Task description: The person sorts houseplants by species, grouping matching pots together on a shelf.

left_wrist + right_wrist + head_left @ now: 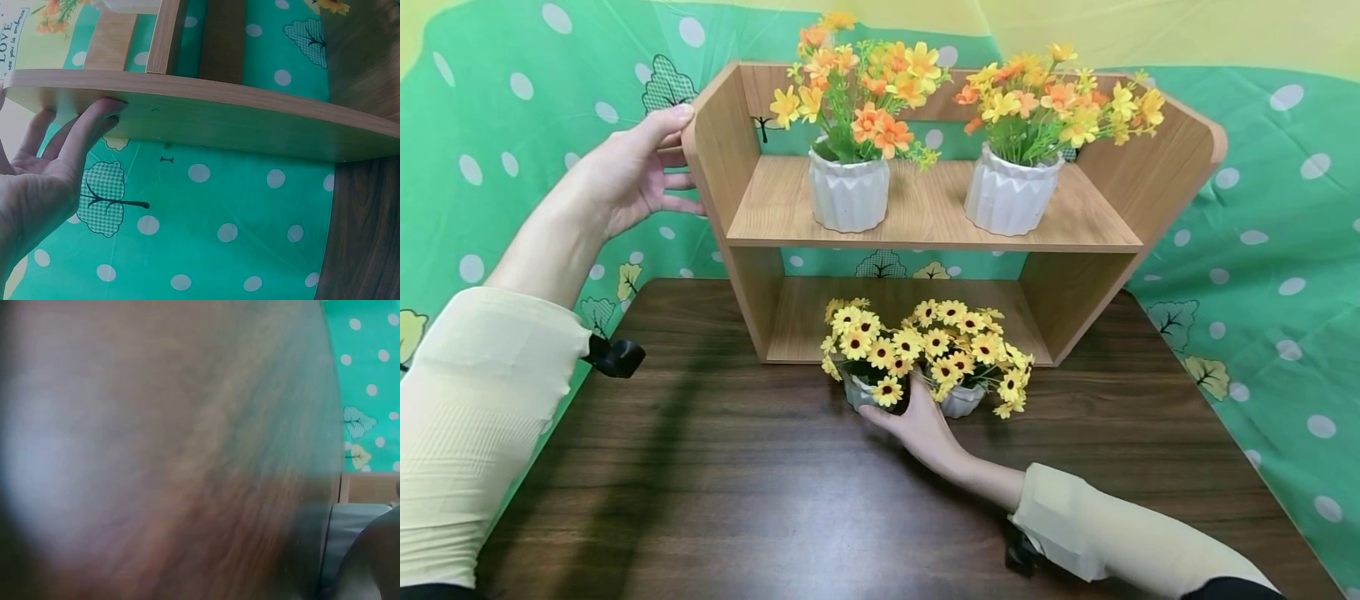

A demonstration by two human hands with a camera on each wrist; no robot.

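Observation:
My left hand (pixel 636 171) rests its fingertips against the left side panel of a wooden two-tier shelf (pixel 936 243). In the left wrist view its fingers (pixel 87 128) touch the outside of that panel, mostly straight. My right hand (pixel 928 425) holds the left pot of yellow flowers (pixel 857 392) at the shelf's front edge, thumb in front and fingers between two pots. A second pot of yellow flowers (pixel 962 402) stands close to its right. Blurred skin fills most of the right wrist view, with part of a grey-white pot (pixel 356 528) at the lower right.
Two white pots with orange and yellow flowers, one left (pixel 850 196) and one right (pixel 1011 192), stand on the upper tier. The shelf sits at the back of a dark wooden table (pixel 790 492). A green dotted cloth (pixel 1285 275) hangs behind.

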